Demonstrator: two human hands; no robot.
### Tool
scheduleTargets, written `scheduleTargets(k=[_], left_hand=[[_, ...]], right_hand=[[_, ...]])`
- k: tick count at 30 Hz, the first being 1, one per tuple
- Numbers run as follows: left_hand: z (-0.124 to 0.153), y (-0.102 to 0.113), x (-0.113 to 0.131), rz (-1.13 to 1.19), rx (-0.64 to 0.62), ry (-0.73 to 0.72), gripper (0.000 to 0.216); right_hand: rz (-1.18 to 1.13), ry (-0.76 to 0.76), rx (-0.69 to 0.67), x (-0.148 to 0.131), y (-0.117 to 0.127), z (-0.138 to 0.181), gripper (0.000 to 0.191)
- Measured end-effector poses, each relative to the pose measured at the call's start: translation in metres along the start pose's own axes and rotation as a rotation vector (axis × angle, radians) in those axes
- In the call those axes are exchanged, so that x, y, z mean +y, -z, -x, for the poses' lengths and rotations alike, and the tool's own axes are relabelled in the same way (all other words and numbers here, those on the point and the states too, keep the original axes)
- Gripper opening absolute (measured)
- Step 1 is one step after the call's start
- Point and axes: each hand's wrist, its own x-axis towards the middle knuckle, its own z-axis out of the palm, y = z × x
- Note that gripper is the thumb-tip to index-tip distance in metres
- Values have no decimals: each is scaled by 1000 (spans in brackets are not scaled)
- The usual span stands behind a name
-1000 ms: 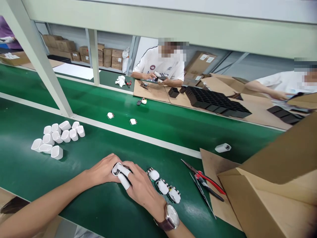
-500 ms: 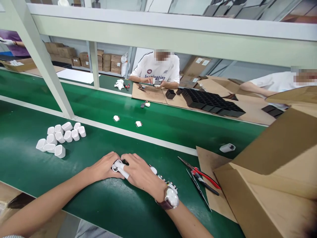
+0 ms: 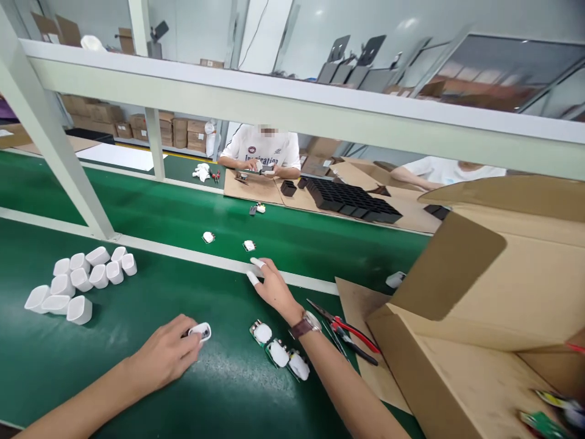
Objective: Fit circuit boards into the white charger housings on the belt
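My left hand [image 3: 165, 355] rests on the green bench and pinches a small white charger part [image 3: 200, 332] between thumb and fingers. My right hand [image 3: 269, 285], with white finger cots on two fingertips and a wristwatch, is stretched forward with its fingers apart, holding nothing, just short of a white part [image 3: 249, 246] on the moving belt. A second white part [image 3: 209, 237] lies to its left on the belt. Three white parts [image 3: 280, 352] sit in a row by my right forearm.
Several white shells [image 3: 77, 283] are heaped at the left. Red-handled pliers [image 3: 347, 332] lie on cardboard beside a large open carton [image 3: 475, 341] at the right. Across the belt, two people work at a table with black trays [image 3: 354, 201]. A white frame post [image 3: 55, 158] stands left.
My hands have parted: the right one let go and reached forward toward the belt, while the left keeps the white part. The camera tilted upward.
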Motion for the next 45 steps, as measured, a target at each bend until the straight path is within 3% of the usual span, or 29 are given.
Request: scheduleTargets(k=[4,7,11,15,18,21,24,26,29,32,34,37,39,41,45], left_hand=[[2,-3,5,-67,-57,-3,13],[2,-2,7,-59,-62,-16,13],[0,-7,8,-30,-20,3,15],[-2,-12,9,0,70,-4,18],[-15,-1,0,54,31,-26,21],[-53,18,-35,16,76,18,17],[-110,28,-89,-178,106,182,6],[-144,25,-123,-292,16,411,9],[-168,18,-153,-302,-40,511,6],[-150,30,-156,-283,-29,486,27],[-119,53,-152,-338,28,424,42],[-65,96,-149,-506,78,346,43],[-32,117,-150,-610,39,364,40],[-10,125,-153,-665,-1,389,37],[0,119,-163,-668,-20,378,28]], right_hand=[[52,-94,56,33,-4,-48,51],[50,-85,37,32,-5,-72,40],[-35,134,-129,-6,-11,-58,23],[-95,448,-351,-41,-14,-25,52],[-56,379,-295,-43,-16,-39,64],[-14,170,-149,-31,-24,-82,55],[14,89,-114,-25,-33,-115,38],[14,92,-120,-31,-33,-116,31],[-15,163,-141,-54,-19,-83,36],[-80,282,-223,-80,2,-24,28],[-115,339,-305,-93,11,17,21],[-85,407,-406,-103,18,65,31],[-12,410,-404,-106,20,85,38],[70,342,-359,-111,20,95,32],[230,231,-310,-125,8,102,14]])
